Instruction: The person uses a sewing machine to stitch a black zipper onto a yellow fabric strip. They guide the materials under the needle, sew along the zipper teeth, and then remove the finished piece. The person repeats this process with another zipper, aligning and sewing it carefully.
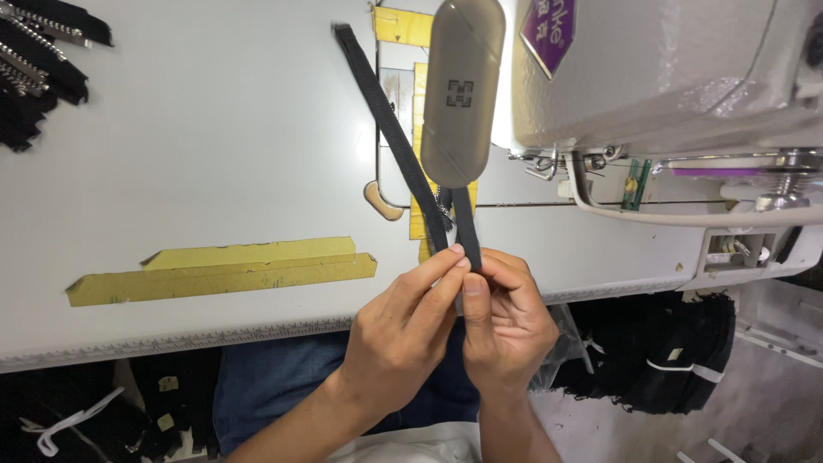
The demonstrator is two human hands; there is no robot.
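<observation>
Both my left hand (403,321) and right hand (506,321) pinch the black fabric zipper tape (390,120); it runs away, up-left, over the white table (214,171).

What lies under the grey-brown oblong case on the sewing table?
Under the oblong case run yellow tape strips and the black zipper tape both hands hold. Whatever sits directly beneath the case is hidden.

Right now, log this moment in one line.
left hand: pinching black zipper tape | right hand: pinching same tape | sewing machine right
</observation>
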